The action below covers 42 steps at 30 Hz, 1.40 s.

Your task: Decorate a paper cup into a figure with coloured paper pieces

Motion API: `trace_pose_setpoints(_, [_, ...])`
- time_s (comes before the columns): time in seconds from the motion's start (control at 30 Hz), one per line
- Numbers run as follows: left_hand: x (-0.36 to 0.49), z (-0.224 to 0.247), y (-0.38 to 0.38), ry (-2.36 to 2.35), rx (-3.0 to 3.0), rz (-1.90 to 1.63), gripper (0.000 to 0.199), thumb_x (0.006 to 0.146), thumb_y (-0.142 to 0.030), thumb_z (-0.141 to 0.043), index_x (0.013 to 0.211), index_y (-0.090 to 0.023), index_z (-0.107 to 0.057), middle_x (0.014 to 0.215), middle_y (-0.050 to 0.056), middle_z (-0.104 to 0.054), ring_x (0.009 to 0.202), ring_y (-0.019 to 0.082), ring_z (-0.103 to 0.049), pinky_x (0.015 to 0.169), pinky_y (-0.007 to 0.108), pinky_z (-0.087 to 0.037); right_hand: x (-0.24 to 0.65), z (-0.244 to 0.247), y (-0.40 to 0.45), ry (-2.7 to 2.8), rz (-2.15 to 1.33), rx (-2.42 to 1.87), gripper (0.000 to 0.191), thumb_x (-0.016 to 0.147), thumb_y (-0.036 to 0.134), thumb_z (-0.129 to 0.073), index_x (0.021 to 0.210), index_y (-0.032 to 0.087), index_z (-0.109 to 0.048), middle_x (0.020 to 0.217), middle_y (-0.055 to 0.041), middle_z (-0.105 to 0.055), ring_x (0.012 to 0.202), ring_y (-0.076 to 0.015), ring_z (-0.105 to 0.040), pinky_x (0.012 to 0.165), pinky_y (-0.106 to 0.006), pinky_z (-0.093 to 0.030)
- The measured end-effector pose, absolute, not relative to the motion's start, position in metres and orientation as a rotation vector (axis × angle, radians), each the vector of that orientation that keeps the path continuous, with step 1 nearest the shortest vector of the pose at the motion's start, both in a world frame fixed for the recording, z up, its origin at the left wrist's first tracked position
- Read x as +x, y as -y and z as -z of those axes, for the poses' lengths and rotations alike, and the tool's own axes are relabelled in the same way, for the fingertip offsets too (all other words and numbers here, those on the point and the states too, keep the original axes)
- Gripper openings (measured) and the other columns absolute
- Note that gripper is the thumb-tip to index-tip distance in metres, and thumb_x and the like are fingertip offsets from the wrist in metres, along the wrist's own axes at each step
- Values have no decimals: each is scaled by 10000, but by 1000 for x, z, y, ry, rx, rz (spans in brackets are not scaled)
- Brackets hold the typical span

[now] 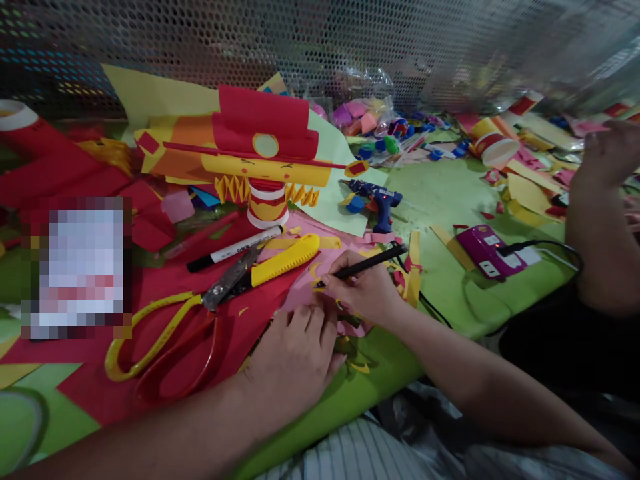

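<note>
My right hand (370,293) is closed around a slim black pen (370,261), its tip low over small yellow and pink paper scraps. Just to its left, my left hand (295,353) lies on the paper with fingers stretched forward and fingertips close to the pen tip; what lies under them is hidden. Beyond both hands are a yellow utility knife (285,260), a black-and-white marker (235,248) and scissors (170,340) with yellow and red handles, resting on red paper (110,393). A paper figure (265,167) with a red hat shape stands behind them.
A blue glue gun (377,200) lies right of the figure. Farther right sits a purple power strip (490,252) with a cable plugged in. A phone-like pixelated object (85,267) is at left. Another person's arm (600,220) reaches in at right. Perforated metal (300,40) backs the table.
</note>
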<state>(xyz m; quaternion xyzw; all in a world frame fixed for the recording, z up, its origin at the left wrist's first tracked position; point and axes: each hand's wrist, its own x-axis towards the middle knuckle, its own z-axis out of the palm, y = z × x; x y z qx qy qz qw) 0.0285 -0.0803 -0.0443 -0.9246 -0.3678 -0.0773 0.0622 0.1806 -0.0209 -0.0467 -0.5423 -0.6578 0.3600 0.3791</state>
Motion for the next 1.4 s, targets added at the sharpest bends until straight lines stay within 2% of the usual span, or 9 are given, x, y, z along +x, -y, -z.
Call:
trace_pose_setpoints(0.33, [30, 44, 80, 1113, -2794, 218, 484, 834, -400, -445, 1163, -57, -536, 1032, 169, -615, 833, 255, -541, 623, 377, -430, 180, 49, 21, 1664, -940, -1398, 135, 688, 222, -603, 624, 210, -485, 518, 55, -507, 437, -72, -442, 412, -199, -364])
trace_pose_setpoints(0.5, [30, 44, 80, 1103, -2775, 242, 498, 832, -400, -448, 1172, -45, -529, 1056, 177, -611, 832, 259, -539, 621, 380, -433, 180, 47, 22, 1674, -950, -1395, 150, 694, 222, -596, 620, 212, -466, 507, 64, -482, 398, -58, -398, 382, -191, -333])
trace_pose_setpoints(0.93, [30, 44, 80, 1095, -2766, 222, 493, 832, -396, -442, 1167, -47, -534, 1039, 170, -621, 823, 250, -543, 621, 370, -430, 180, 47, 22, 1707, -895, -1415, 139, 701, 233, -591, 629, 210, -474, 513, 55, -503, 439, -73, -442, 418, -200, -354])
trace_pose_setpoints(1.4, [30, 45, 79, 1103, -2763, 222, 484, 818, -408, -477, 1137, -53, -555, 1035, 160, -632, 804, 242, -547, 615, 371, -457, 180, 45, 22, 1729, -794, -1428, 133, 691, 194, -582, 608, 200, -478, 513, 52, -515, 441, -65, -441, 416, -187, -342])
